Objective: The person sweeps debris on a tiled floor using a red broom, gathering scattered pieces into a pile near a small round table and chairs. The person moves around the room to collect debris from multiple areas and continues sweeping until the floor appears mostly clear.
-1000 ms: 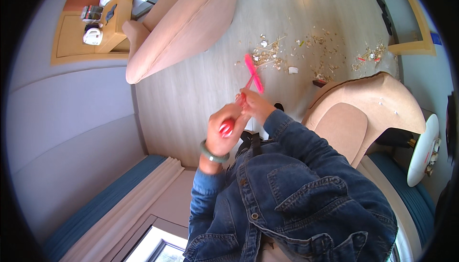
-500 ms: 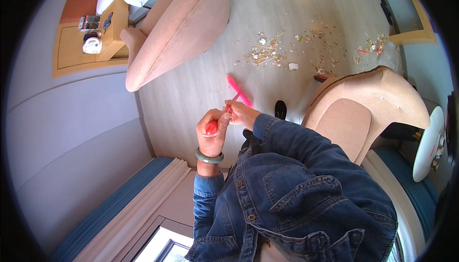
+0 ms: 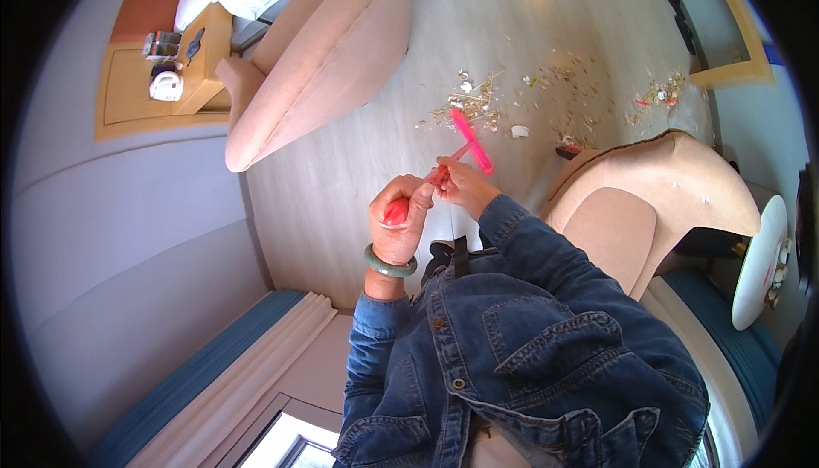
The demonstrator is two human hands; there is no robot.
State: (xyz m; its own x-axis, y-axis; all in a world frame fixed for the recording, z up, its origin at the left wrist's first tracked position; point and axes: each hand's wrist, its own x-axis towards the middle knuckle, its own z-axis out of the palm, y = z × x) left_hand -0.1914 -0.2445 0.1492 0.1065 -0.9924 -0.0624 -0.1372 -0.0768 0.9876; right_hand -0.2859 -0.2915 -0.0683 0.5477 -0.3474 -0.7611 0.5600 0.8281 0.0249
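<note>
A broom with a bright pink head reaches away from me over the floor. My left hand, with a green bangle at its wrist, is closed round the red end of the handle. Farther along the same handle, my right hand is closed too. The broom head lies slantwise at the near edge of a heap of straw-coloured litter with thin sticks and white scraps in it. A white crumpled piece sits just right of the head.
More litter is scattered to the right, with another heap near the wall. A tan armchair stands close on my right, a white round table beyond it. A large tan seat fills the upper left.
Both hands have moved right and forward with the broom. Its pink head went from bare floor on the left to the near edge of the litter heap.
</note>
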